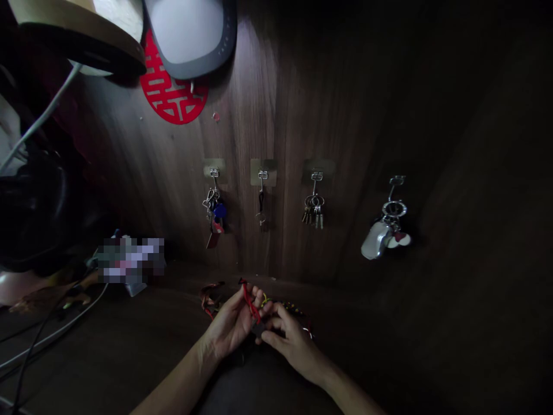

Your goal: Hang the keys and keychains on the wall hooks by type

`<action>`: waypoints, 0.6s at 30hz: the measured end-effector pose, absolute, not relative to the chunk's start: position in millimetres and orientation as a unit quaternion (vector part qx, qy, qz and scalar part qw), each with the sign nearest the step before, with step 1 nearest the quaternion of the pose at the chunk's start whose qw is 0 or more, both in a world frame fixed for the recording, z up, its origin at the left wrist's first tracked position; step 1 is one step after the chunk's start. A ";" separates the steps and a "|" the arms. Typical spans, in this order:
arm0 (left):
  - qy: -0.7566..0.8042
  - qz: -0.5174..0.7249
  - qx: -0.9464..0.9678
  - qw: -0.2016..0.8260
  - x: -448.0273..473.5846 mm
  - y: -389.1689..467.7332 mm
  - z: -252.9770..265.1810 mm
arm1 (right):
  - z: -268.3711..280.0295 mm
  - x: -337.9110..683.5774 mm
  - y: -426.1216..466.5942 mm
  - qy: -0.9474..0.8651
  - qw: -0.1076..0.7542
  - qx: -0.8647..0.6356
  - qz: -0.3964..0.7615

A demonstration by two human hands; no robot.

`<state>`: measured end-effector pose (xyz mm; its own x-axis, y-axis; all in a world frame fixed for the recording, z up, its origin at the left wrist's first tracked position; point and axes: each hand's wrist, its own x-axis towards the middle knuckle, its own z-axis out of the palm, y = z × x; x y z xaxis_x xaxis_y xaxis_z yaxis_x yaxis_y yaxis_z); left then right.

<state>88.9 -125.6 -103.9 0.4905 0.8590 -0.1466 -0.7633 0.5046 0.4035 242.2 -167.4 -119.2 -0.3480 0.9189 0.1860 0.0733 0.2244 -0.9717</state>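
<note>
Below the hanging bunch of silvery metal keys (318, 219), the right hand (292, 341) pinches a small, flat, dark pendant (258, 329) between thumb and fingers. From it a twisted red cord (250, 302) runs up across the upturned left hand (232, 327); whether that hand grips it, I can't tell.

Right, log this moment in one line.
left hand: red cord across it; right hand: pinching dark piece; four wall hooks: all loaded
</note>
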 end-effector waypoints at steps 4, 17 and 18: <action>0.197 0.494 0.174 0.829 84.0 -117.8 -107.6 | -118.7 245.8 -162.6 -0.636 0.457 -0.404 0.474; 0.225 0.548 0.265 0.761 77.8 -113.7 -113.2 | -121.8 253.9 -155.2 -0.530 0.545 -0.400 0.512; 0.229 0.549 0.274 0.756 77.7 -114.1 -112.8 | -122.1 254.1 -154.0 -0.524 0.551 -0.407 0.507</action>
